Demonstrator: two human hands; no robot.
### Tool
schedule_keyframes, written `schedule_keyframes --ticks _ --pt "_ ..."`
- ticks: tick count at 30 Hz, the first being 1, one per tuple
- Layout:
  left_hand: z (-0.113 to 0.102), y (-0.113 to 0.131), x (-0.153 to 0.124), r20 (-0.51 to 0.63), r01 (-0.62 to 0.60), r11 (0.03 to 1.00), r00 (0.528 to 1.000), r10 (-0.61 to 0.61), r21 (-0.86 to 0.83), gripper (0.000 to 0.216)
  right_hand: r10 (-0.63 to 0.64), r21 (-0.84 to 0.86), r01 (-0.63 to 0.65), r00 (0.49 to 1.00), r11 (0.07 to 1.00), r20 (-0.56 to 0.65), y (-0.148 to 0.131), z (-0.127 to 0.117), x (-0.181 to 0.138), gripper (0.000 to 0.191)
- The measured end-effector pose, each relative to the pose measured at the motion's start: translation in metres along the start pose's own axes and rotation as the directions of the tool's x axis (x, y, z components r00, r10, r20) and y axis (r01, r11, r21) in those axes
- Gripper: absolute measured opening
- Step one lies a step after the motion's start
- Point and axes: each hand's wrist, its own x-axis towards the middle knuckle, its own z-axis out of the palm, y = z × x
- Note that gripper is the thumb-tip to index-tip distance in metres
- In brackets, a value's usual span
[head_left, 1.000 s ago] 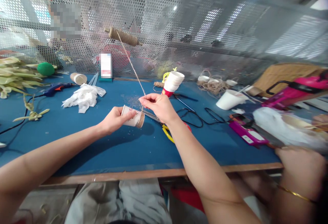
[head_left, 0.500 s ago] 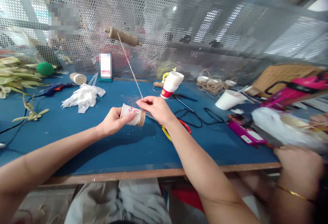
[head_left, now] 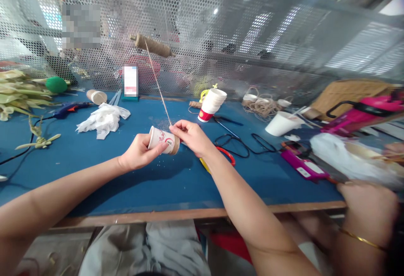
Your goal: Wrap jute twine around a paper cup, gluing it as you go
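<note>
My left hand [head_left: 139,152] grips a small paper cup [head_left: 159,138] held sideways above the blue table [head_left: 151,183]; brown twine is wound round the cup's bottom end. My right hand [head_left: 191,135] pinches the twine [head_left: 158,86] right at the cup. The strand runs taut up to a twine spool [head_left: 153,45] hung on the perforated metal screen.
A stack of paper cups [head_left: 212,102] stands behind my hands; scissors with red and yellow handles [head_left: 221,156] and black cables lie to the right. A glue gun [head_left: 71,107], white plastic [head_left: 102,118] and dried leaves [head_left: 15,93] sit left. Another person's arm [head_left: 369,213] with a bracelet is at right.
My right hand has come down and nearer to the cup, drawing the twine against its wrapped end. The left hand has turned the cup slightly.
</note>
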Motion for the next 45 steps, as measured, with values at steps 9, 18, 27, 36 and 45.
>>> schedule_keyframes --ticks 9,18,27,36,45 --pt "-0.003 -0.010 0.004 0.009 -0.327 0.931 0.944 0.330 0.160 0.014 0.278 0.198 -0.339 0.918 0.920 0.282 -0.002 -0.002 0.000 0.028" --pt "-0.001 -0.009 0.010 0.037 0.244 0.936 0.969 -0.242 -0.253 0.030 0.166 0.128 -0.175 0.983 0.976 0.078 0.008 0.003 0.003 0.028" --pt "-0.005 -0.010 0.019 0.284 0.577 0.544 0.799 -0.529 -0.610 0.015 0.064 -0.198 -0.060 0.998 0.978 0.012 0.007 0.019 -0.002 0.022" --pt "-0.002 -0.007 0.019 0.184 0.564 0.599 0.797 -0.576 -0.568 0.010 0.079 -0.183 -0.070 0.996 0.981 0.041 0.009 0.019 -0.001 0.021" --pt "0.002 -0.016 0.017 0.094 0.523 0.675 0.821 -0.563 -0.521 0.012 0.058 -0.230 -0.041 0.996 0.972 0.067 0.011 0.018 -0.001 0.024"
